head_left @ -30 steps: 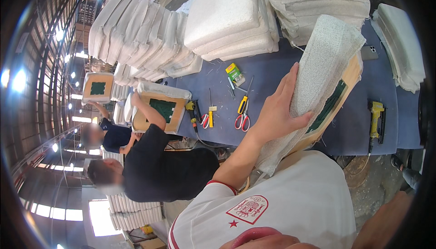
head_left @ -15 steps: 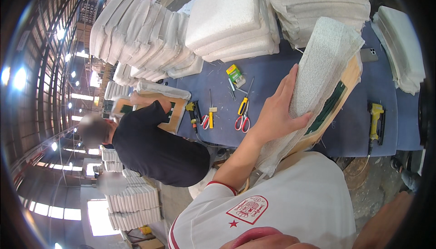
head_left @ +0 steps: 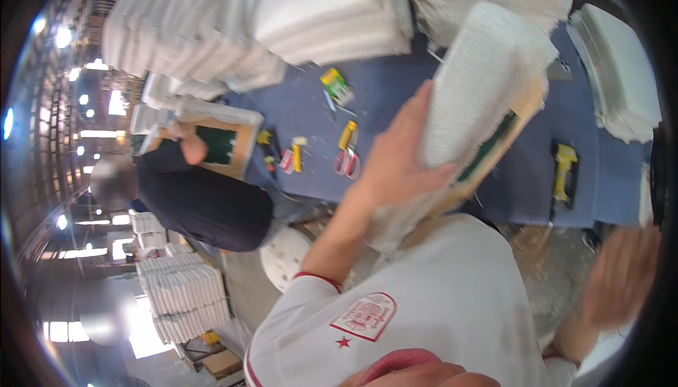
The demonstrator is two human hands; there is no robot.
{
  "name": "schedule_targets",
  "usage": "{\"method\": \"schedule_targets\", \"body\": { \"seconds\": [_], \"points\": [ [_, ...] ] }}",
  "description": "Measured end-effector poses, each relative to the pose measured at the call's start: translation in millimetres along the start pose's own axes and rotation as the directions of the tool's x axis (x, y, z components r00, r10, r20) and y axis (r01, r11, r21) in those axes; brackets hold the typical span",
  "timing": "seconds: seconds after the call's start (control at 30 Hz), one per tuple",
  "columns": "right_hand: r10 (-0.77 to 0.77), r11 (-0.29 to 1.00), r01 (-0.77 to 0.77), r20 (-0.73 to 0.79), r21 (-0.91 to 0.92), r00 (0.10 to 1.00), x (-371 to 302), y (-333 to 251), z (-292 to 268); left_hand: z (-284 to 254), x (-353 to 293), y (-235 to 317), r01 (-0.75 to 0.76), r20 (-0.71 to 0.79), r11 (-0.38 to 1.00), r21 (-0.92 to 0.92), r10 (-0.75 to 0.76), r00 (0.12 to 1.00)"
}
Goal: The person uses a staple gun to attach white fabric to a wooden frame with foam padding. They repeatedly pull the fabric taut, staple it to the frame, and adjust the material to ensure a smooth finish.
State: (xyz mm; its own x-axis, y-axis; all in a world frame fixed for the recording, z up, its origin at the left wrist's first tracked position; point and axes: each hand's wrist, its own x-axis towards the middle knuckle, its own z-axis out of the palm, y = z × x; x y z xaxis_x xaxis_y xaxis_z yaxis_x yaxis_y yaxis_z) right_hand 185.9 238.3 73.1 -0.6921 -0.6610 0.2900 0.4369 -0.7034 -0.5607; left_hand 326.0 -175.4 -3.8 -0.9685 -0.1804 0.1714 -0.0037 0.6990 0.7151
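Note:
My left hand is closed on a white fabric-covered seat cushion, fingers along its padded face and thumb near the edge. The cushion stands tilted on its side, close to my chest. Its wooden frame and dark green webbing show on the side turned right. Apart from it, at the far right edge, my right hand is raised and smeared by motion; I cannot make out anything in it. A yellow and black staple gun lies on the table between the cushion and that hand.
On the blue-covered table lie red-handled scissors, a second pair, yellow-handled tools and a green-yellow box. White cushions are stacked behind and at right. A co-worker in black handles another wooden frame at left.
My right hand has risen into sight at the right edge. My left hand keeps hold of the cushion, which has tilted slightly. The whole view has shifted; the co-worker's arm has moved over the frame.

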Motion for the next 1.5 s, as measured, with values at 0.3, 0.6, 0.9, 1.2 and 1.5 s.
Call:
{"method": "schedule_targets", "body": {
  "seconds": [0.3,0.6,0.9,1.2,1.5],
  "points": [
    [-0.065,0.697,-0.527,-0.774,-0.487,0.629,14.3,166.2,-264.3,-58.4,-168.0,-59.0,0.348,0.082,0.927,-0.139,-0.339,0.937],
    [0.617,0.475,-0.459,-0.087,-0.751,0.782,18.7,287.7,-203.6,-93.4,-360.4,-79.2,0.764,-0.218,0.629,0.146,-0.733,0.645],
    [0.018,0.456,-0.165,-0.176,-0.875,0.984,36.2,188.6,-147.3,-129.6,-276.1,-187.4,0.478,-0.448,0.878,-0.034,-0.441,0.778],
    [-0.313,-0.447,0.288,0.449,-0.847,0.837,-60.6,222.5,-119.4,-29.0,-25.6,-364.5,0.527,-0.087,0.584,-0.617,-0.716,0.692],
    [0.318,-0.105,-0.368,-0.382,-0.924,0.868,-85.4,234.0,-178.5,180.0,-107.1,-299.9,0.559,-0.094,0.821,-0.114,-0.569,0.817]
  ]
}}
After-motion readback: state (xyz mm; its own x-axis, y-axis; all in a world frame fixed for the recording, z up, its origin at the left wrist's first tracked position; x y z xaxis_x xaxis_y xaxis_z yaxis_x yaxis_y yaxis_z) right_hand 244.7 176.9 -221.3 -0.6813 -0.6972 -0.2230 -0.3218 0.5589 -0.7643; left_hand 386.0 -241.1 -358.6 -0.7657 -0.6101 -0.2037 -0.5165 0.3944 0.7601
